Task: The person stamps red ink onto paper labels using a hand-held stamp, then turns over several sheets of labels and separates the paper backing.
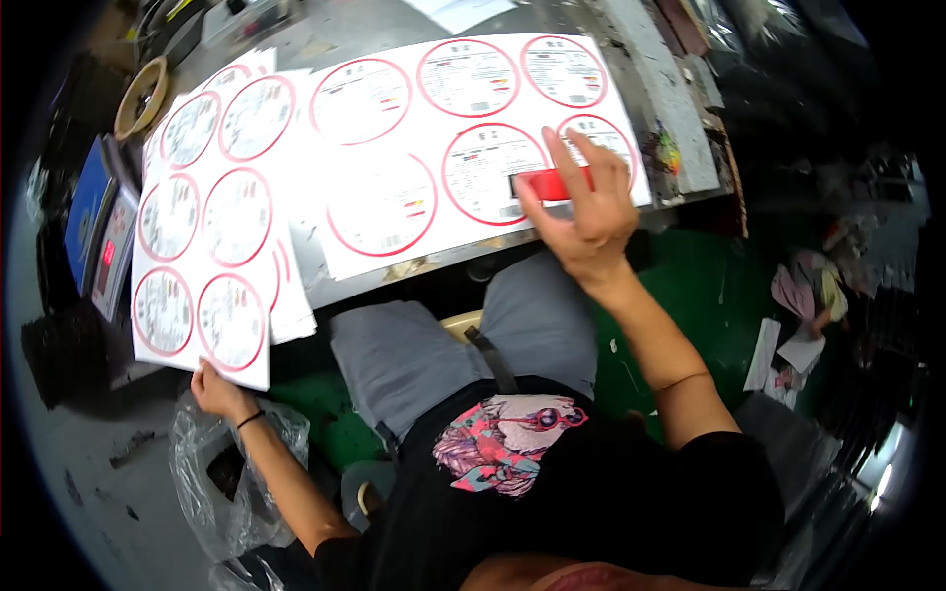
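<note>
At the lower left of the frame, the left hand [223, 396] pinches the bottom edge of a white sheet printed with red-ringed circles [200, 264], its grip narrow. Right of centre, the right hand [593, 215] has its grip on a red, block-shaped tool with a black end [544, 184], over a second white sheet with red-ringed circles [426, 140] lying on the grey table [345, 25]. Farther off, at upper left, sits a tan ring [125, 116].

free: table strip [309, 258] between sheets [424, 148] | obstacle, upper left: beige ring [123, 120]
</note>
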